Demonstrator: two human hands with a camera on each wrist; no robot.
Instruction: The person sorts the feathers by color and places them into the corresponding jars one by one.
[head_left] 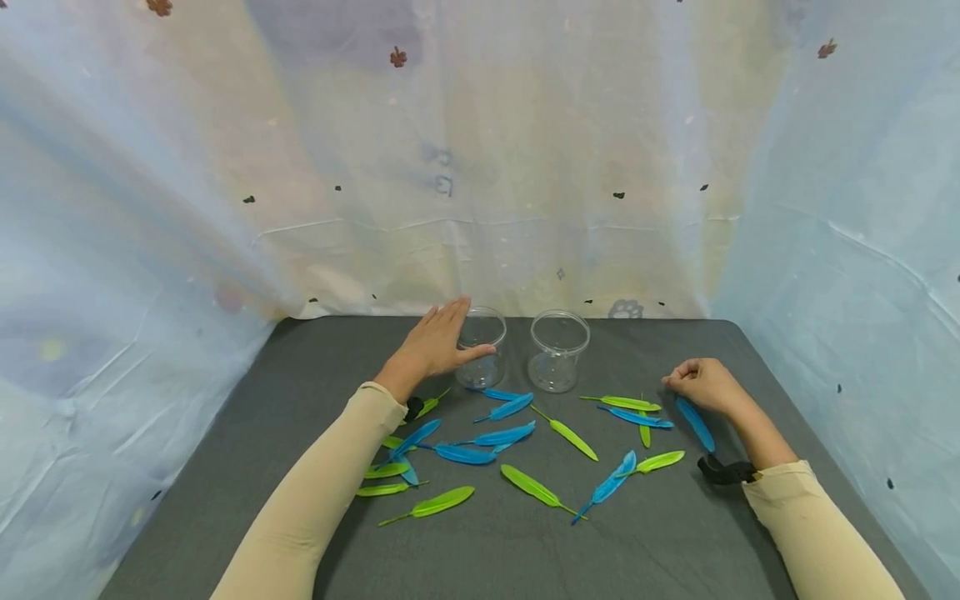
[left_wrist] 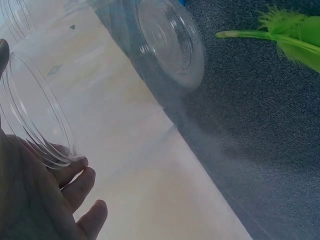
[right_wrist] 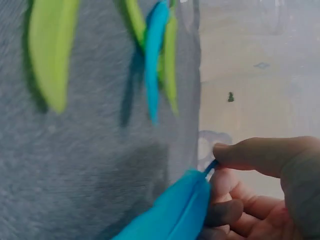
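Note:
My right hand (head_left: 705, 385) pinches the quill of a blue feather (right_wrist: 175, 212) between thumb and fingers; its vane hangs down toward the wrist. At the left clear plastic cup (head_left: 491, 325), my left hand (head_left: 438, 340) is spread with fingers fairly straight, the thumb crossing in front of the cup. Seen from the left wrist, fingertips lie at the cup's rim (left_wrist: 50, 120); how firmly they touch cannot be told. A second clear cup (head_left: 555, 371) stands upright just to the right. No feathers are visible inside either cup.
Blue feathers (head_left: 465, 454) and green feathers (head_left: 442, 502) lie scattered over the dark grey table (head_left: 480, 567), some crossing each other. Behind the cups hangs a pale patterned curtain (head_left: 525, 167), which also encloses both sides.

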